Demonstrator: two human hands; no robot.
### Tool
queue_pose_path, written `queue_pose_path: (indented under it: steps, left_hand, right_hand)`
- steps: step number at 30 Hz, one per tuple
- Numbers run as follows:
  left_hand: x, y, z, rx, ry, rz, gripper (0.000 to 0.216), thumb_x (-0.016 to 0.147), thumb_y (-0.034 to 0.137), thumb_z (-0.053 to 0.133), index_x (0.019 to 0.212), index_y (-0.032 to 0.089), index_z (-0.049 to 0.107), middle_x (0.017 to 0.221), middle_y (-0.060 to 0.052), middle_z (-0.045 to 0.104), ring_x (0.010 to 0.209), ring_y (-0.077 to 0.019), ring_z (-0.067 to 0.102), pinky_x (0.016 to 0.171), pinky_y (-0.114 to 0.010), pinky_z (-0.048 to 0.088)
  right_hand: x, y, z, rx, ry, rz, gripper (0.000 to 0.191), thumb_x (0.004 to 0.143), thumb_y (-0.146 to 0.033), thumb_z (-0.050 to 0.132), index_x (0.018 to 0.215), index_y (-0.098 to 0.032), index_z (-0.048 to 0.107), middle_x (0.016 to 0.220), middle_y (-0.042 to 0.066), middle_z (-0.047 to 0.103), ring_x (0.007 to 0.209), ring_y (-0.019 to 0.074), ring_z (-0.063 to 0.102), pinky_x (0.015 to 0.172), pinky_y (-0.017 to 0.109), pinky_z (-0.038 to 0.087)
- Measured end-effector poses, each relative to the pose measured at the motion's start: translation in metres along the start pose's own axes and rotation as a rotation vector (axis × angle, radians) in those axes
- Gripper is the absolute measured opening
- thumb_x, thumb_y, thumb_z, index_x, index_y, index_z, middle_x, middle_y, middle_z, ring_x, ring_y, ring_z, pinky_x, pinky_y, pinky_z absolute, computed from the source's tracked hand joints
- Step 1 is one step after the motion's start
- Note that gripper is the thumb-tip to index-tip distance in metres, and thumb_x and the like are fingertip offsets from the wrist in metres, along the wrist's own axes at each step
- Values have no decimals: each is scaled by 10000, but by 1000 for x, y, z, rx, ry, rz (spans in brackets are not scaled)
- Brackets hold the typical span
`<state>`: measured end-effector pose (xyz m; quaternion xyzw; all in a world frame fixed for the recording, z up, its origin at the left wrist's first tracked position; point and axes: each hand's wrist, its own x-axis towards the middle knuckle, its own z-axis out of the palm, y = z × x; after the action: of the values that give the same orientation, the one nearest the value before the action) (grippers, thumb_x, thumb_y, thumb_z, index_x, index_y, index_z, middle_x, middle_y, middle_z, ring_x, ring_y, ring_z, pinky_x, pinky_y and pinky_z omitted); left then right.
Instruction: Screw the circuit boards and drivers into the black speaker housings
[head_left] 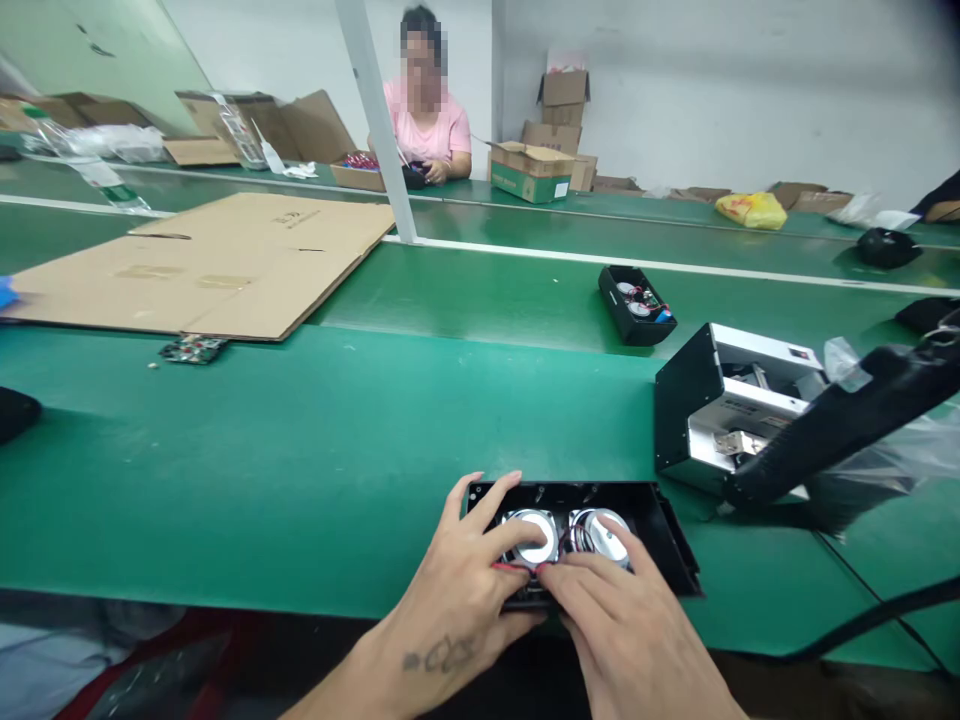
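A black speaker housing point(654, 520) lies with its open side up at the near edge of the bench. Inside it, two round silver speakers point(549, 522) sit side by side. My left hand point(469, 565) grips the housing's left end, with two fingers over the far wall, one on the left speaker and the thumb at the near side. Between the speakers, my right hand point(619, 600) has its fingers closed at thin red and black wires point(511, 567). One right finger rests on the right speaker. The fingertips partly cover the wires.
A black-and-silver machine point(742, 410) stands to the right, with a black arm point(840, 425) across it. Another open housing point(634, 310) lies farther back. A flat cardboard sheet point(225, 260) and circuit board point(193, 348) are left. Across the bench sits a person point(435, 125).
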<state>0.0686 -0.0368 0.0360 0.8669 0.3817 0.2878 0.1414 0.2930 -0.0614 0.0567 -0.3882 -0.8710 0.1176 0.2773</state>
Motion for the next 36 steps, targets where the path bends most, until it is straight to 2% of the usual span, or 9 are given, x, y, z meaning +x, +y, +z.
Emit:
queue_pose_path:
  steps: [3,6,9,11,17,24,28,32,36]
  left_hand:
    - [23,-8,-16,-84,-172,-94,264,766,424,996,895,287,811,1210,18,817,1502,-467,532,1240,-685,252]
    - [51,-18,-35,-181,-306,-214,300,715,473,1016,804,270,814,1216,23,817,1452,-442,585,1201,-580,356]
    - [72,-23,-49,-294,-375,-283,399,694,473,1014,626,209,722,1161,9,813,1230,-332,726,995,-376,496]
    - [80,-24,-54,-352,-408,-326,470,678,444,1012,546,193,638,1104,14,803,1057,-255,762,821,-305,502]
    - [82,-23,-56,-372,-428,-346,494,680,416,988,511,191,583,1103,34,791,953,-200,744,667,-274,458]
    - [80,-29,-53,-385,-413,-269,464,726,446,962,518,210,621,1046,36,792,1051,-227,749,702,-284,462]
    - [80,-29,-53,-381,-416,-255,470,728,452,974,522,208,631,1053,36,798,1080,-234,746,742,-280,461]
    - [78,-29,-52,-379,-403,-255,453,719,423,990,532,209,638,1031,40,792,1134,-242,737,805,-283,475]
    - [77,-28,-51,-379,-387,-258,423,709,368,998,533,207,649,1058,39,788,1117,-237,742,847,-289,501]
  right_hand:
    - [21,4,-17,-40,-140,45,407,859,26,565,1156,-202,726,890,9,770,822,215,711,1159,519,396]
    - [56,13,-38,13,-375,224,355,813,-28,674,1092,-231,758,906,35,764,890,250,699,949,433,509]
    - [88,21,-54,82,-560,392,234,774,-102,718,943,-256,768,847,24,736,857,246,674,672,317,443]
    - [100,24,-59,151,-609,419,165,754,-131,716,854,-260,736,789,-3,701,768,210,622,587,297,361]
    - [103,29,-55,297,-551,346,183,704,-93,708,780,-254,666,707,-66,664,635,145,522,560,291,315]
    - [99,30,-48,210,-520,285,239,707,-131,811,894,-279,796,742,-36,756,658,182,633,594,290,384]
    - [98,29,-45,185,-513,274,240,710,-116,785,883,-276,830,700,-18,746,567,172,589,553,291,374]
    - [101,26,-46,198,-541,330,167,709,-136,784,804,-269,818,623,-29,668,534,149,489,525,289,334]
    - [103,26,-44,188,-541,350,142,676,-119,766,639,-245,715,526,-59,482,494,118,348,495,299,248]
